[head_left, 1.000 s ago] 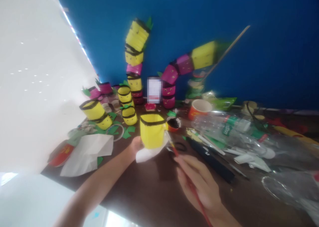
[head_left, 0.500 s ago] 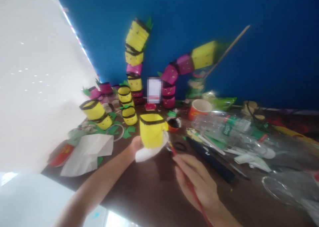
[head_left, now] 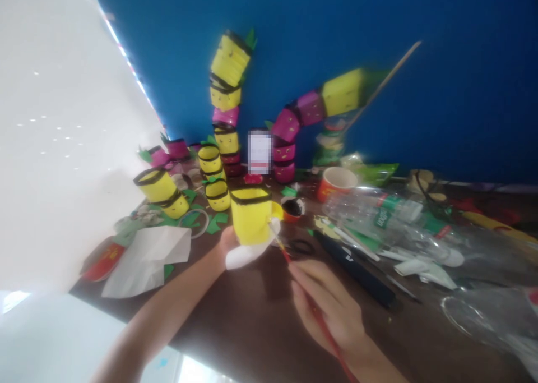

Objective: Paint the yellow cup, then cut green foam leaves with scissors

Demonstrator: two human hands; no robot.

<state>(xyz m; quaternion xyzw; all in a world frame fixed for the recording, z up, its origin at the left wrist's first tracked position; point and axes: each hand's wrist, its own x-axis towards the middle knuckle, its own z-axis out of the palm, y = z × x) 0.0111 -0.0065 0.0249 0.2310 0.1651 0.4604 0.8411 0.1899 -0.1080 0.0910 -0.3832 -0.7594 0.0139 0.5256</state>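
My left hand (head_left: 228,243) is closed around a yellow cup (head_left: 252,217) with a black rim, with white paper (head_left: 244,256) under it. Most of that hand's fingers are hidden behind the cup and paper. In my right hand (head_left: 328,296) is a red-handled paintbrush (head_left: 321,318), gripped like a pen. The brush tip meets the cup's lower right side, close to the paper and some fingertips there; exact contact is blurred. Just behind the cup sits a small orange cup of dark paint (head_left: 293,208).
Painted yellow cups (head_left: 162,192) stand at left by white paper (head_left: 145,259) and a tape roll (head_left: 199,223). Stacked cup columns (head_left: 227,97) rise against the blue wall. Scissors (head_left: 302,247), a dark long tool (head_left: 357,271) and plastic bottles (head_left: 378,215) lie at right.
The yellow cup has shifted slightly left and up, with both hands following. It has turned a little, and the brush has moved left along with it.
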